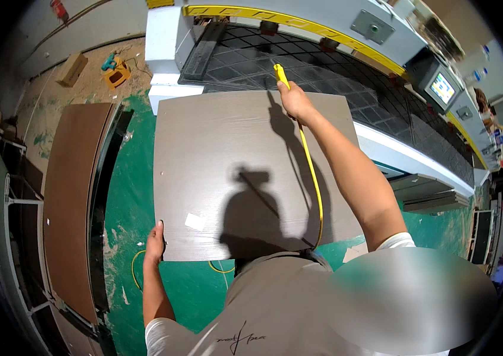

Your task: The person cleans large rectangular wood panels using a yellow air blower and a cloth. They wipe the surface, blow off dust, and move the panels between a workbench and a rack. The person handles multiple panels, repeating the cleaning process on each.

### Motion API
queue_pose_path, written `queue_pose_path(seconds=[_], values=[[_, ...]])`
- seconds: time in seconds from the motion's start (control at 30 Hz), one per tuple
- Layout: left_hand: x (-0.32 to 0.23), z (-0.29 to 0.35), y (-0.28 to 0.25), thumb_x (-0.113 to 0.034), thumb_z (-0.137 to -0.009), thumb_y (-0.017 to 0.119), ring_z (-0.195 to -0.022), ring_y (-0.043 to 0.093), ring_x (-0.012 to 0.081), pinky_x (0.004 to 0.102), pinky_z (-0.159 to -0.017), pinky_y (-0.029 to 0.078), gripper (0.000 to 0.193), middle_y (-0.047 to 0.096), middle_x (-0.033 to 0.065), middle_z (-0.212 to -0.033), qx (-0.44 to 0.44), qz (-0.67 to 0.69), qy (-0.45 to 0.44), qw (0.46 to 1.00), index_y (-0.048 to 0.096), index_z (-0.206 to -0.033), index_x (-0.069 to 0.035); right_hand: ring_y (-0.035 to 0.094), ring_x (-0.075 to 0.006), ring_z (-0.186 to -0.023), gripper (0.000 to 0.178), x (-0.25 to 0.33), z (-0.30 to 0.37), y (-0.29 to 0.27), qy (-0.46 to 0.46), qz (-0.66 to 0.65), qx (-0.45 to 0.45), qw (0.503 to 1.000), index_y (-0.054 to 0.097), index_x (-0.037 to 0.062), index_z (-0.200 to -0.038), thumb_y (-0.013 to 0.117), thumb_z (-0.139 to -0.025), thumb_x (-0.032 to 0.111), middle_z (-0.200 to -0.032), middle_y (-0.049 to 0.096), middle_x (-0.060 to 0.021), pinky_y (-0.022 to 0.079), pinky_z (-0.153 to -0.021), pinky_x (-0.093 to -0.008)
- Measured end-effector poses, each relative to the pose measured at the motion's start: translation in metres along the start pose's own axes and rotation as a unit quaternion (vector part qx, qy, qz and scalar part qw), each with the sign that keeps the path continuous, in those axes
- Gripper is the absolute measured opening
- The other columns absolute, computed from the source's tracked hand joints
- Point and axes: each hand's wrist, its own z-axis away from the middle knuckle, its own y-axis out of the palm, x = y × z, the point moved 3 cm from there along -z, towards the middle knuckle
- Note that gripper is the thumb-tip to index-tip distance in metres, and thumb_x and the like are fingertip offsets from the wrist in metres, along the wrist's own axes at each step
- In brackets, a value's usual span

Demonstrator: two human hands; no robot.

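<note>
A large grey-brown wood-grain panel (204,154) spans the middle of the view, its far edge beside the dark bed of a machine. My left hand (155,243) grips the panel's near left corner, thumb along the edge and the other fingers mostly hidden. My right hand (295,101), over the far edge, is closed around a yellow air blow gun (281,74) pointing away from me. From it a yellow hose (311,166) runs back across the panel towards my waist. A small white label (194,221) lies on the panel near my left hand.
Beyond the panel stands a white machine with a yellow rail (299,32), a dark bed (376,95) and a screen (441,88). Brown boards (73,196) are stacked at left. More panels (429,193) lie at right. A yellow-and-teal tool (115,71) sits on the dusty floor.
</note>
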Motion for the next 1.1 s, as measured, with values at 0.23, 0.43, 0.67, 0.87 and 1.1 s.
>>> queue_pose_path(seconds=[0.23,0.43,0.67,0.87,1.1], values=[[0.056,0.09,0.05,-0.063,-0.103,0.046,-0.082,0.055,0.0147,0.0307,-0.072,0.046,0.079,0.065,0.0083,-0.101,-0.047,0.039,0.017,0.998,0.059,-0.133,0.008,0.069,-0.0358,-0.078,0.057,-0.124,0.038,-0.106,0.098,-0.088,-0.036,0.991,0.058,-0.0006,-0.126,0.04,-0.105,0.049,-0.101,0.07,-0.024,0.054,-0.07,-0.0477],[0.109,0.182,0.149,-0.064,-0.102,0.046,-0.087,0.064,0.0172,0.0304,-0.071,0.048,0.075,0.07,0.0095,-0.113,-0.101,0.19,0.018,0.976,0.062,-0.127,0.005,0.041,-0.0142,-0.037,0.042,-0.261,0.153,-0.204,0.156,-0.346,-0.057,0.924,0.052,0.0047,-0.113,0.044,-0.107,0.046,-0.068,0.054,-0.005,0.034,-0.035,-0.031],[0.11,0.251,0.304,-0.06,-0.103,0.048,-0.088,0.061,0.0206,0.0342,-0.075,0.049,0.071,0.068,0.0096,-0.112,-0.197,0.328,0.013,0.924,0.058,-0.131,0.005,0.059,-0.0151,-0.07,0.072,-0.382,0.329,-0.194,0.195,-0.582,0.026,0.789,0.042,-0.0031,-0.148,0.052,-0.077,-0.002,-0.132,0.065,-0.0145,0.052,-0.059,-0.0289],[0.082,0.242,0.391,-0.055,-0.109,0.034,-0.125,0.058,0.0322,0.0463,-0.108,0.045,0.069,0.058,0.0172,-0.141,-0.12,0.429,-0.025,0.895,0.042,-0.148,0.001,0.053,-0.0187,-0.119,0.069,-0.347,0.382,-0.068,0.244,-0.644,0.043,0.723,0.052,0.0054,-0.146,0.061,-0.078,0.005,-0.134,0.053,-0.0067,0.048,-0.1,-0.0337],[0.03,0.259,0.419,-0.044,-0.106,0.055,-0.096,0.072,0.0224,0.0353,-0.082,0.058,0.053,0.072,0.0132,-0.115,0.326,0.002,-0.084,0.942,0.06,-0.132,0.001,0.046,-0.0109,-0.063,0.065,-0.356,0.24,-0.112,0.075,-0.644,0.117,0.753,0.048,0.0066,-0.146,0.05,-0.081,0.003,-0.078,0.048,0.0013,0.042,-0.056,-0.0221]])
